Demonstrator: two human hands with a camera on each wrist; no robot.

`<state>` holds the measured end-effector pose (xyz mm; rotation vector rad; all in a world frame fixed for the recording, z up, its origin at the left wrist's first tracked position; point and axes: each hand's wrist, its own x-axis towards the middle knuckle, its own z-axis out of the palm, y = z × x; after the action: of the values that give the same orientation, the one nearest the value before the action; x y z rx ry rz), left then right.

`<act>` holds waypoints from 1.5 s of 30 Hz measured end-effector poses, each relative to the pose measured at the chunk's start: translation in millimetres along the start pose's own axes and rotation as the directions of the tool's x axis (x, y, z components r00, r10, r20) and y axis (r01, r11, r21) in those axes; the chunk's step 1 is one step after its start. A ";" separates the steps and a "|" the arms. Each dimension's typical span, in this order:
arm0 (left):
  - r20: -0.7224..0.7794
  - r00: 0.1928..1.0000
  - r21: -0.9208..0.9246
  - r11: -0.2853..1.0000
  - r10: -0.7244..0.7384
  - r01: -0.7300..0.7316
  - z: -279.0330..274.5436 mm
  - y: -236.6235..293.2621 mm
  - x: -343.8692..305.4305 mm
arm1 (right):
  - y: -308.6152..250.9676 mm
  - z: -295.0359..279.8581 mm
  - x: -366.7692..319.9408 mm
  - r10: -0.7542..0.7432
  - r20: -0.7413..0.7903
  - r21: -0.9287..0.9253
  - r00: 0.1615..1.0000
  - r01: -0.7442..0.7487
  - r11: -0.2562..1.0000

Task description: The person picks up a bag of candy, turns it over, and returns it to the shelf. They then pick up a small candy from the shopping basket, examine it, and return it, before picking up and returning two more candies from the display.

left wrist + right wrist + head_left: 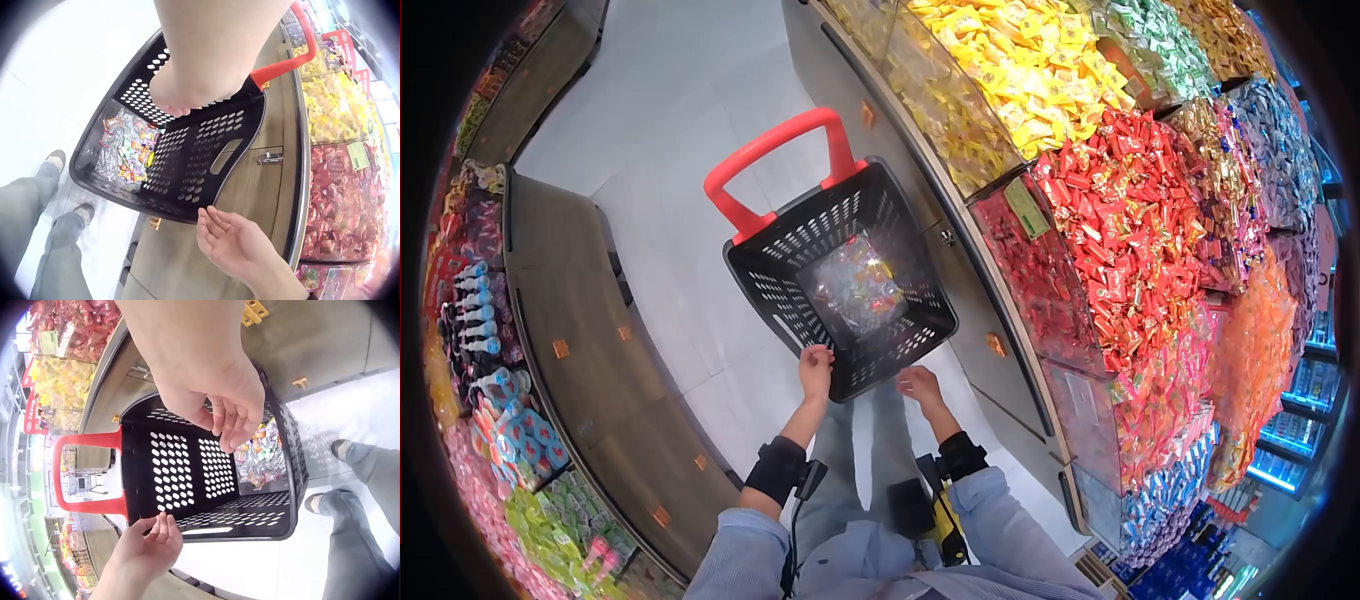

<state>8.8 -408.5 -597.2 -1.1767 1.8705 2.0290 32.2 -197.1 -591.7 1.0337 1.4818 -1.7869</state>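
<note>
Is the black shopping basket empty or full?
Neither, it's partly filled: colourful wrapped sweets, apparently in clear plastic, lie low in the basket, below its rim.

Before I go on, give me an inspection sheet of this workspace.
Surface: pale floor, in an aisle between display cabinets.
Job's things: black basket with its red handle raised; wrapped sweets lie at the bottom.
Clutter: nothing seen.
Grippers: left hand at the basket's rim, right hand nearby; neither holds anything, rim contact unclear.
Cables: black strap-like piece by the left forearm; strap or cable, cannot tell.
Surroundings: red-wrapped sweets and yellow packets heaped in bins on the right.
</note>
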 end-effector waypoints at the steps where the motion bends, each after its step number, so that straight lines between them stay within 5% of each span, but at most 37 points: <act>1: -0.012 0.997 0.035 0.997 0.074 -0.074 -3.9 -5.9 10.0 | -0.4 2.9 2.8 0.008 -0.019 0.027 1.000 -0.008 1.000; 6: -0.268 0.900 0.249 0.927 0.343 -0.279 -3.8 3.4 33.7 | 11.0 1.7 43.1 0.008 -0.159 0.141 0.987 0.015 0.990; 7: -0.269 0.909 0.203 0.941 0.319 -0.271 -6.0 -4.3 42.8 | 13.7 -7.6 62.6 -0.004 -0.225 0.152 0.974 0.039 0.988; 10: -0.144 0.816 0.596 0.707 0.560 -0.380 -4.3 4.7 42.7 | 25.0 -34.2 112.3 -0.014 -0.461 0.158 0.887 0.098 0.983; 14: -0.181 0.837 0.621 0.720 0.517 -0.310 3.8 6.2 33.3 | 20.7 -58.3 134.0 0.061 -0.582 0.190 0.811 0.063 0.980; 18: -0.283 0.888 0.567 0.810 0.361 -0.149 7.1 -11.1 34.0 | -1.5 -60.4 134.2 0.051 -0.564 0.129 0.824 0.027 0.991; 23: -0.284 0.953 0.422 0.906 0.103 0.027 8.3 -25.1 62.6 | -19.8 -64.5 133.4 0.074 -0.288 0.253 0.955 0.001 0.967; 37: -0.327 0.928 0.169 0.977 0.180 -0.130 -3.6 18.5 132.3 | -65.7 -36.5 150.6 0.091 0.047 0.144 0.995 -0.097 0.985; 45: -0.404 0.912 0.121 0.992 0.071 -0.024 -28.5 57.1 198.3 | -109.4 12.2 173.1 0.103 0.091 0.117 0.991 -0.113 0.987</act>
<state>-147.6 -523.9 -672.3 -1.6390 2.1804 1.7693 -151.6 -180.5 -681.5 1.0637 1.2548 -1.8390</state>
